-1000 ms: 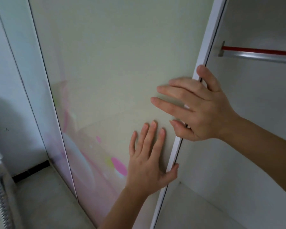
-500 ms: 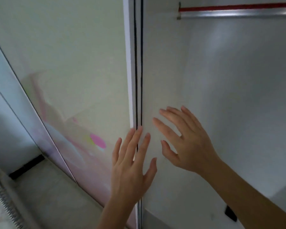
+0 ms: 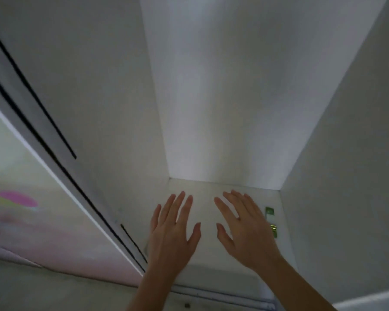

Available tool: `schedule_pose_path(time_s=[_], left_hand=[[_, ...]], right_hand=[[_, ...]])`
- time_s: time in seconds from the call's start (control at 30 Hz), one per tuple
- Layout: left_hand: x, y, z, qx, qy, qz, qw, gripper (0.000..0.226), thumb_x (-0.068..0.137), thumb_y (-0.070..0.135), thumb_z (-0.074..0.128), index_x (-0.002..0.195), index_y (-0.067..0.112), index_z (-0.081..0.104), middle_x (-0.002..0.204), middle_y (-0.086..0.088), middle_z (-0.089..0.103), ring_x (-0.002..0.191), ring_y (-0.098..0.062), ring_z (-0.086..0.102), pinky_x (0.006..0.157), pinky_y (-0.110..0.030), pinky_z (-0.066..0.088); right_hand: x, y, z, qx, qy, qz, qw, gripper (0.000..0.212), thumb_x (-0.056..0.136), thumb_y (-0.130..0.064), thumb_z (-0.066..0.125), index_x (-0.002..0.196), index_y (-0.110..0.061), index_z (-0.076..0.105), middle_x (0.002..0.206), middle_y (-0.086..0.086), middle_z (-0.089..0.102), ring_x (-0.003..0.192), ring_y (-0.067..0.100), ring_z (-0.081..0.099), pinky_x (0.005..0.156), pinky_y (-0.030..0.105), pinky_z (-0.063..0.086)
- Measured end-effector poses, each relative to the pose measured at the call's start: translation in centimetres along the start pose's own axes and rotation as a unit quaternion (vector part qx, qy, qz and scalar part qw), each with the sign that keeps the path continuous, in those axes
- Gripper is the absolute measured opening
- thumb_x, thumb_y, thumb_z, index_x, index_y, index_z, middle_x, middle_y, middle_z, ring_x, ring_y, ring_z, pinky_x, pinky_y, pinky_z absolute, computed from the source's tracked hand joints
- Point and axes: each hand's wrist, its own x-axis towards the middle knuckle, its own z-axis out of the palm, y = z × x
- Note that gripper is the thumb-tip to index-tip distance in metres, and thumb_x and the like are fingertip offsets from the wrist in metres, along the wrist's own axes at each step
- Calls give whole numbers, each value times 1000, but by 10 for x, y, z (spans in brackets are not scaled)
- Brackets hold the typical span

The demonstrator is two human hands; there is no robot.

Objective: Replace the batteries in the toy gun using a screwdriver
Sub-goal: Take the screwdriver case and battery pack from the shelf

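- the sliding door is shoved clear now, off left of the left hand
- both hands flat-fingered and empty, right hand just beside a green packet, maybe batteries
- no toy gun in view yet

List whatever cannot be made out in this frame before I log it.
- Green thing by the right wall, head view: small and blurred, its near side behind the right hand; what it is cannot be told.
- Toy gun, screwdriver, batteries: none in view.
- Whether the left hand touches the cupboard floor or hovers: unclear from above.
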Motion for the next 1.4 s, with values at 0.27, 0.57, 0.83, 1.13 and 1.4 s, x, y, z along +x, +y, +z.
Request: schedule_pose_path(time_s=[0.27, 0.57, 0.83, 1.13, 1.4], left_hand=[[-5, 58, 45, -27, -79, 89, 993, 62, 95, 52, 41, 148, 20, 45, 154, -2, 45, 143, -22, 40, 116, -50, 34], [-8, 92, 81, -47, -110, 182, 976, 60, 95, 49, 42, 145, 17, 49, 150, -5, 50, 139, -26, 46, 114, -49, 36], [-1, 89, 130, -44, -137, 209, 967, 60, 96, 50, 37, 145, 16, 49, 150, -7, 50, 138, -27, 47, 114, -48, 33], [2, 70, 200, -44, -165, 188, 967, 60, 96, 49, 38, 147, 16, 47, 150, -7, 49, 139, -26, 45, 115, -49, 36], [15, 69, 279, -14, -217, 173, 961, 61, 95, 49, 37, 146, 17, 48, 149, -7, 51, 137, -27, 49, 112, -49, 40]], right_hand=[[-78, 41, -12, -47, -48, 132, 989, 53, 93, -39, 49, 139, -13, 57, 139, 15, 57, 131, 32, 53, 107, 52, 45], [-137, 57, -10, -80, -85, 232, 966, 54, 94, -43, 45, 136, -11, 58, 136, 17, 59, 129, 33, 55, 110, 51, 42], [-156, 63, 29, -66, -110, 272, 954, 56, 95, -47, 39, 136, -14, 59, 136, 14, 61, 128, 32, 56, 108, 51, 44], [-156, 99, 94, -50, -116, 275, 953, 55, 95, -49, 39, 134, -15, 60, 134, 13, 62, 126, 32, 58, 110, 49, 41], [-161, 154, 167, -31, -161, 278, 946, 55, 93, -49, 39, 132, -17, 62, 134, 12, 62, 124, 31, 59, 106, 49, 46]])
